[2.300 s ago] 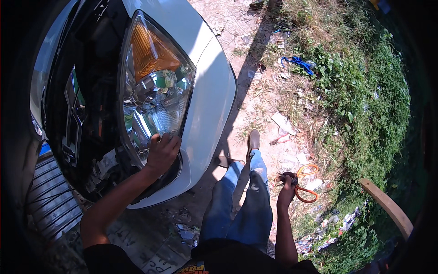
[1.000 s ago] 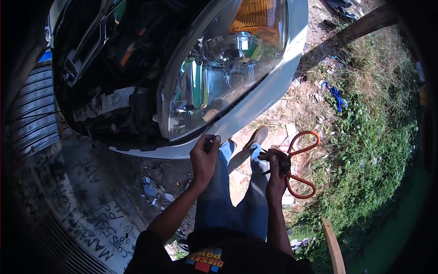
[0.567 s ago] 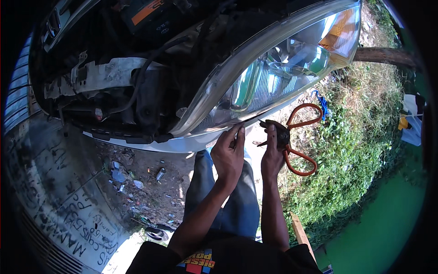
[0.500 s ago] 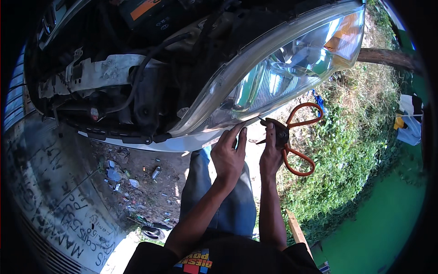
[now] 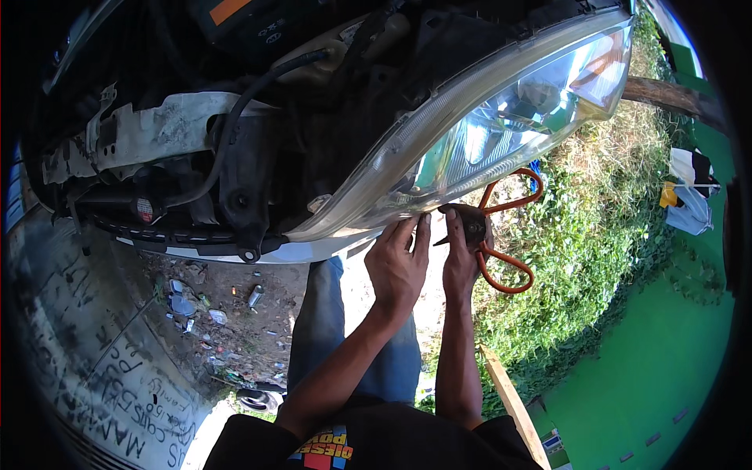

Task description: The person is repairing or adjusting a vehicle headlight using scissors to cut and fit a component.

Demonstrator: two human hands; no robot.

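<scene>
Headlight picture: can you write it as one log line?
left hand: touching headlight edge | right hand: holding orange-handled pliers

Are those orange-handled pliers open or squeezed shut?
Open: the pliers' two orange handles spread wide apart beyond the right hand, which grips near the pivot. Jaw tips hidden.

Hard sunlight floods the right side, bleaching the grass [image 5: 595, 258] and glinting off the headlight lens [image 5: 501, 133], while the engine bay [image 5: 258, 117] far left sits in deep shadow. Focus is sharp centrally; fisheye bending and black vignetting swallow every edge.
</scene>
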